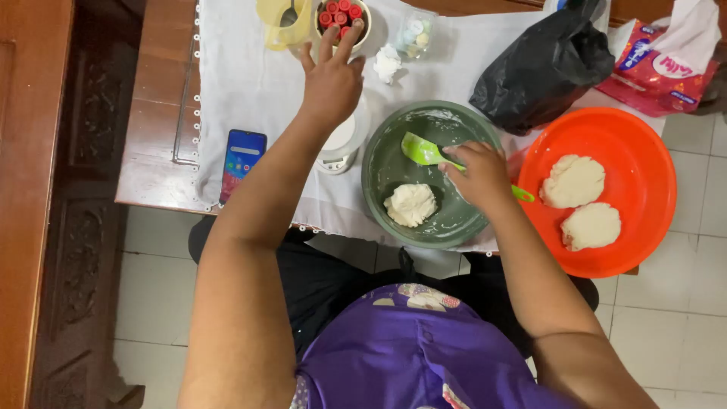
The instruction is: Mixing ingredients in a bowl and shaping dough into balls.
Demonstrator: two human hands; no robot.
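Two bare hands at work over a white cloth (250,83) spread on a brown wooden table (155,144). Left hand (332,79): stretched forward, fingers spread wide and holding nothing, fingertips at the rim of a small white bowl of red-capped little bottles (342,17). Right hand (478,176): closed around the handle of a lime-green plastic spatula (425,151), the blade resting inside a round grey-green mixing bowl (394,144). One lump of pale white dough (411,204) lies on the bottom of that bowl, near its front wall, just beside the spatula hand and apart from the blade. Round orange plastic basin (644,151), touching the mixing bowl on the right, holds two flattened pieces of the same pale dough (573,181). Small white round scale (344,144) stands under the left wrist, just beside the mixing bowl. Yellow plastic measuring cup (284,23) sits left of the bottle bowl; a clear small jar of pastel pieces (413,34) and a crumpled white wad (387,62) sit right of it. Black plastic bag (541,64) lies behind the two bowls, and a red tissue pack (663,64) at the far right. Smartphone with lit screen (242,160) lies at the cloth's left edge.
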